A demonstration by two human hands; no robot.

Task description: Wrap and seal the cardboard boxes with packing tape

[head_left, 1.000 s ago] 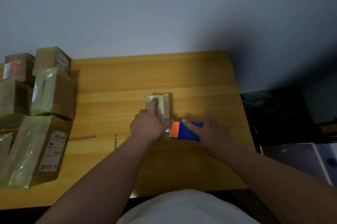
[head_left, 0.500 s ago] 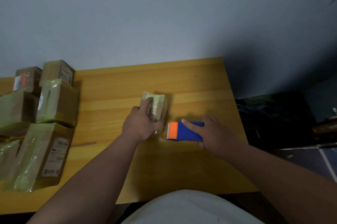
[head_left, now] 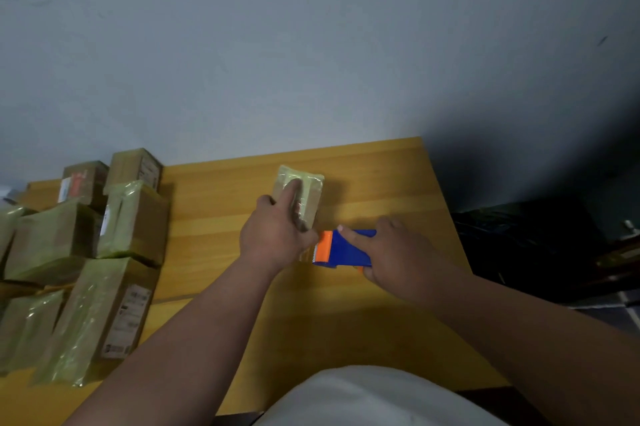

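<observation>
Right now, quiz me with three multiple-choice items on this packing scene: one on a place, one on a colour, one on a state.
1. Where is the stack of wrapped boxes?
A. table's left side
B. table's right side
C. on the floor

2. What colour is the tape dispenser?
A. red and white
B. blue and orange
C. all black

3. What is the left hand doing?
A. hanging idle
B. holding the small box
C. lifting the dispenser

Key: 1 A, it sits along the left edge; 2 B, blue body, orange end; 3 B, fingers lie on the box.

Box labels (head_left: 129, 320) — print too blurred
</observation>
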